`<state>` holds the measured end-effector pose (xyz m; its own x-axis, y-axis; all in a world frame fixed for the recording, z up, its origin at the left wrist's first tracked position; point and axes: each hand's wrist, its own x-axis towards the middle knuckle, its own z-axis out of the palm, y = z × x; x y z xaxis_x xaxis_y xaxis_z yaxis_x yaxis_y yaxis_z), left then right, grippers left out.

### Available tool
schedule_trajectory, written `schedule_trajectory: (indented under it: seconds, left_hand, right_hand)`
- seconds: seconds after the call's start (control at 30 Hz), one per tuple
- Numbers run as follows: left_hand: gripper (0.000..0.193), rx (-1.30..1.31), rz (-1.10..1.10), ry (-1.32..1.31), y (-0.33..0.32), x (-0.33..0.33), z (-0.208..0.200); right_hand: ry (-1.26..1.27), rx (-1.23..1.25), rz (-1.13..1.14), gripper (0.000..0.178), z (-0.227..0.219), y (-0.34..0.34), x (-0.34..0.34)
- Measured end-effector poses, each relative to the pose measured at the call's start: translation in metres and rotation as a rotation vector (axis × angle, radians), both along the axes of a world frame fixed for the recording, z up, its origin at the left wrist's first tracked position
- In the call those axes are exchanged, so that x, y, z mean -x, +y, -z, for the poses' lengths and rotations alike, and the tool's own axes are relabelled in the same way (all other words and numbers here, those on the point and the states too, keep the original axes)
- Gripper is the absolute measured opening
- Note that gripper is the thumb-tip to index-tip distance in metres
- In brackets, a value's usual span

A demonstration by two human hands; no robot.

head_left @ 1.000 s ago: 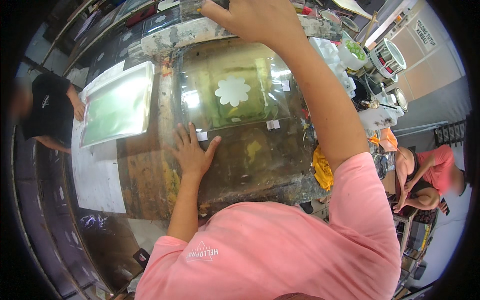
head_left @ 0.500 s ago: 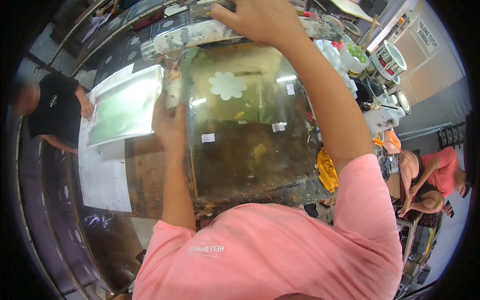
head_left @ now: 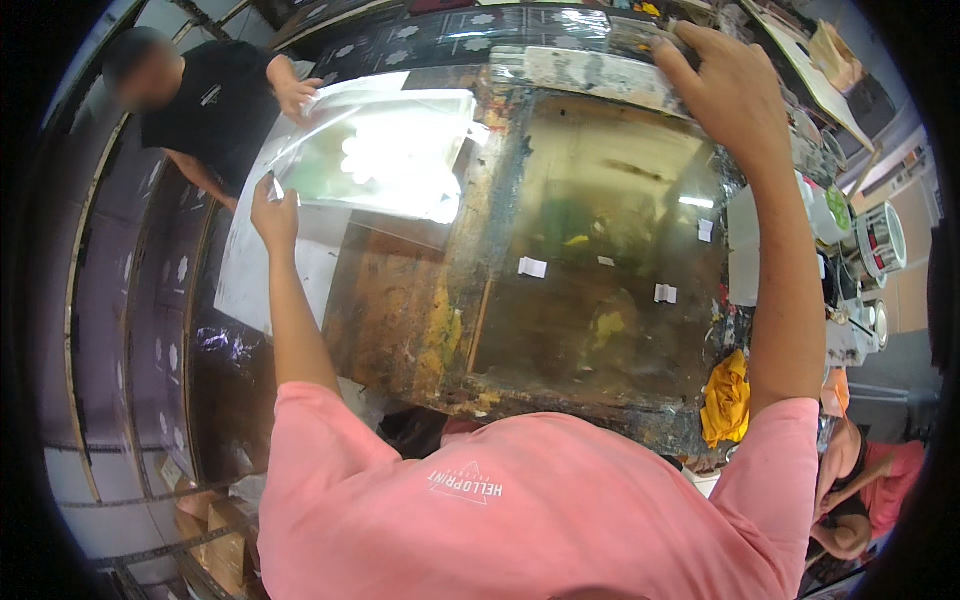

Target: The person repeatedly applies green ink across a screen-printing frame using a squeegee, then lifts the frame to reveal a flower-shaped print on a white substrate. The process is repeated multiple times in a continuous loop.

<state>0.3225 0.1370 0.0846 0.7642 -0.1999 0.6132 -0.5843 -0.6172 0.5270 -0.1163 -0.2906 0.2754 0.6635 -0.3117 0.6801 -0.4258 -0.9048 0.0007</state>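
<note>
My left hand (head_left: pixel 274 212) is closed at the near left corner of a clear plastic sheet (head_left: pixel 405 120), pinching its edge. This glossy sheet bears a white flower shape (head_left: pixel 362 160) and lies over white paper (head_left: pixel 262 285), left of the worktop. Over on the far right, my right hand (head_left: pixel 725 85) is closed over a paint-smeared frame bar (head_left: pixel 585 75), thumb toward the left; its other fingertips are partly hidden. Below the bar is a shiny brownish-yellow plate (head_left: pixel 600 330). Small white tabs (head_left: pixel 532 267) are stuck on the plate. Strong glare hides part of the sheet.
A co-worker in a black shirt (head_left: pixel 212 110) stands far left, one hand (head_left: pixel 295 97) at the sheet's far corner. At right are a yellow cloth (head_left: pixel 725 400), tubs and cans (head_left: pixel 880 240), and a seated person (head_left: pixel 890 485). Dark flower-printed panels (head_left: pixel 420 40) lie beyond the bar.
My left hand has moved left to the sheet's near left corner. The flower shape, earlier over the plate, now shows at the left. My view has shifted left; my right hand stays by the bar.
</note>
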Motion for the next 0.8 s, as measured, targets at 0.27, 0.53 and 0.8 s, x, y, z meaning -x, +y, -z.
schedule_trajectory:
  seconds: [0.27,0.53,0.8]
  left_hand:
    - [0.062,-0.343,-0.157,-0.371,-0.036,0.071,0.019]
    - [0.060,-0.771,0.267,-0.049,-0.094,0.148,0.028]
    - [0.048,-0.640,0.284,-0.069,-0.095,0.113,0.049]
  right_hand:
    - [-0.032,0.022,0.010,0.053,0.005,0.005,0.001]
    - [0.030,-0.030,-0.003,0.053,-0.001,0.000,-0.001]
    - [0.022,-0.012,-0.007,0.050,0.009,0.006,0.006]
